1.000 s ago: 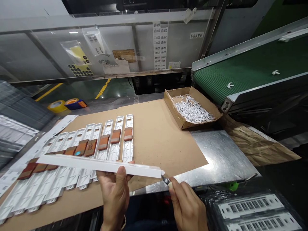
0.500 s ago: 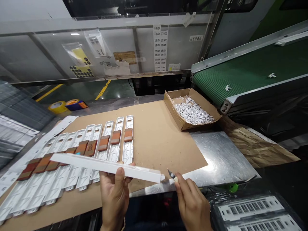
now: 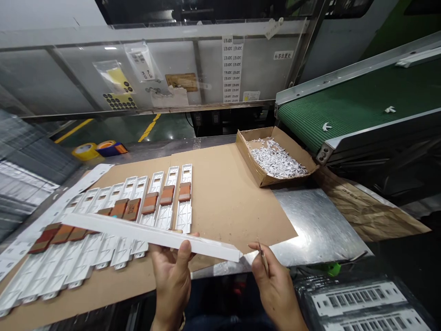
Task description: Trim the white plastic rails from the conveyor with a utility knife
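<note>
Long white strip (image 3: 148,233) held over the near edge of the bench, with a small blade (image 3: 263,258) beside its end.

Nearest, the left hand (image 3: 172,271) grips the strip from below near its middle, thumb pressed on the front edge. The right hand (image 3: 275,285) is pinched around the slim blade, just beside the strip's right end and not touching it. Beyond, a row of strips (image 3: 138,216) lies side by side on the cardboard sheet (image 3: 223,193), each carrying a brown block; these look finished, and the held strip seems to be the one in work. Farther back stand a box (image 3: 272,180) of white scraps and a green conveyor belt (image 3: 361,101).
</note>
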Tool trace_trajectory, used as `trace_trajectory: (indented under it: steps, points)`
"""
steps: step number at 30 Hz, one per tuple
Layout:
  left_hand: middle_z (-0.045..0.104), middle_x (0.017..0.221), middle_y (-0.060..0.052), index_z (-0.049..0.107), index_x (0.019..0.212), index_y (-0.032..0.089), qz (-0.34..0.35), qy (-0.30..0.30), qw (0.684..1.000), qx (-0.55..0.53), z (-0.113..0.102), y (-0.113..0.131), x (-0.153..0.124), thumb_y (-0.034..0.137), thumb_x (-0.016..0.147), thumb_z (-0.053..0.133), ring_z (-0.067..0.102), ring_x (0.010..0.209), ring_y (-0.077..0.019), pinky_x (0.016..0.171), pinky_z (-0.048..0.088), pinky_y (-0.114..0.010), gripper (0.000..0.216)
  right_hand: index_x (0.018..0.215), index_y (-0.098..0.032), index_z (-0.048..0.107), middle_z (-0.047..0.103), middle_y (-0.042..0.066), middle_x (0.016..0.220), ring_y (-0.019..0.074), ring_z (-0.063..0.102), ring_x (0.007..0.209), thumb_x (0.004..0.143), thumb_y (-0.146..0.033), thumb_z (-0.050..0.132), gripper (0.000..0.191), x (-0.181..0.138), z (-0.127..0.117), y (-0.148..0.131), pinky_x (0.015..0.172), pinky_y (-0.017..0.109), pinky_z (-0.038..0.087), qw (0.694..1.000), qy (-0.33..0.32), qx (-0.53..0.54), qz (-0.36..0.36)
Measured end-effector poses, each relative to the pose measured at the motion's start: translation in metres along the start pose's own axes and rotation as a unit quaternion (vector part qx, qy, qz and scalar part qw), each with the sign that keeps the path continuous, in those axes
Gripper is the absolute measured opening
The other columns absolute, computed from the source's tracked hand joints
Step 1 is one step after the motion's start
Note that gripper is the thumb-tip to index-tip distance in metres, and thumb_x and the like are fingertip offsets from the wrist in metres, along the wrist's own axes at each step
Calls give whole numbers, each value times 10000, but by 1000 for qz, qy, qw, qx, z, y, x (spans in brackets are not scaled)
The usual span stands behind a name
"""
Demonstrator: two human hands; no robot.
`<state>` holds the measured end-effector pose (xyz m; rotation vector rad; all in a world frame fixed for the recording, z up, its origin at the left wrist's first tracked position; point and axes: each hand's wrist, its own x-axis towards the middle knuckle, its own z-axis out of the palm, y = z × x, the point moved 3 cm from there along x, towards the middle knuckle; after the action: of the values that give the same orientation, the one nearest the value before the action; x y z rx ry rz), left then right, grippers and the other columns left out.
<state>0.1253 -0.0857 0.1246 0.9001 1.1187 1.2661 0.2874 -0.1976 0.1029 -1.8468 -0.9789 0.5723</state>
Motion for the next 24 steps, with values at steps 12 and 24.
trace_trajectory:
  steps: [12,24]
  points:
    - [575,953,-12,382,1248,284,6,-20,1000,-21,-1,-6,-2,336,683,741,647,878,-198,807,519,-303,671,877,-147,596,507,-28,532,99,414,475,898,-550,391,453,10,18,-6,463,221,304,960,-127,203,142]
    - [577,936,2,340,1313,332,-20,-39,999,-22,1,-3,1,359,687,735,629,900,-181,874,504,-357,741,785,-161,566,470,-50,491,101,420,497,862,-546,483,402,11,5,-2,533,236,326,966,-100,207,119]
